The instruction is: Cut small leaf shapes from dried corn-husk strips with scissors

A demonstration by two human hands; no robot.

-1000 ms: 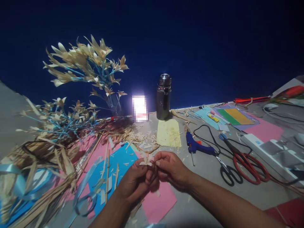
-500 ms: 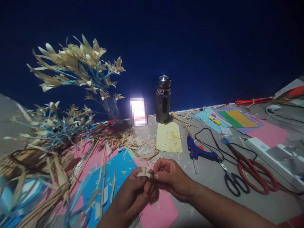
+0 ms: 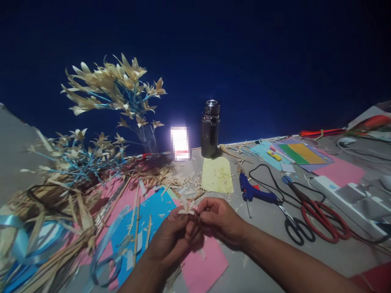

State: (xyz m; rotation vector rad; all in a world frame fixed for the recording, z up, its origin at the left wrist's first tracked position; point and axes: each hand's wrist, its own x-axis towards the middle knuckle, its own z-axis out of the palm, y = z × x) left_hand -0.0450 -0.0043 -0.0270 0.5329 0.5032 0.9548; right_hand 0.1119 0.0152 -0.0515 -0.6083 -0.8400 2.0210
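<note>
My left hand (image 3: 175,234) is closed around the base of a small cream flower (image 3: 186,207) with pointed petals, like dried husk. Its petals stick up above the thumb. Right beside it, my right hand (image 3: 218,219) is pinched, fingertips touching the left fingers by the flower. What lies between those right fingertips is hidden. Under both hands lie a pink sheet (image 3: 204,268) and a blue sheet (image 3: 155,207) strewn with scraps. A blue glue gun (image 3: 256,191) rests to the right of my right hand.
Black-handled scissors (image 3: 296,228), red-handled scissors (image 3: 324,219) and a white power strip (image 3: 339,199) lie at right. A dark flask (image 3: 210,134) stands behind a yellow sheet (image 3: 216,175). Husk flowers on blue stems (image 3: 113,85), dry husks (image 3: 70,252) and light-blue ribbon (image 3: 104,256) fill the left.
The view has shifted slightly, so the things around sit a little differently in it. Both hands keep nearly the same hold, and the flower's petals show slightly more upright.
</note>
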